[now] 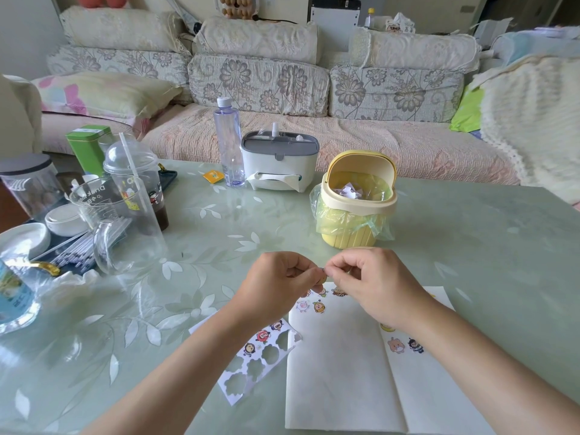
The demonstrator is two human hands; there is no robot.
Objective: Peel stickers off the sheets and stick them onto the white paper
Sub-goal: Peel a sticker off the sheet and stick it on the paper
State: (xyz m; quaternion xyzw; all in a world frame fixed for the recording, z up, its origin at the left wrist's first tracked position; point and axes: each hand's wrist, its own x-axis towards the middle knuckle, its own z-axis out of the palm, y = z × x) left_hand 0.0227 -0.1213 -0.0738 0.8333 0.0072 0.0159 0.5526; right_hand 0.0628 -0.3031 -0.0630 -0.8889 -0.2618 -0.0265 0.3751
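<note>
A small round sticker (322,274) is pinched between the fingertips of my left hand (279,281) and my right hand (367,281), held above the table. Below them lies the white paper (339,365), folded open, with several cartoon stickers stuck along its top edge and a few on its right half. A sticker sheet (257,356) lies to the left of the paper under my left forearm. Most of its spots are peeled holes, and a few stickers remain at its upper end.
A yellow mini bin (354,202) with a green liner stands just beyond my hands. A tissue box (279,161) and a water bottle (229,142) sit farther back. Glass mug (116,227), lidded cup (135,180), jars and dishes crowd the left side.
</note>
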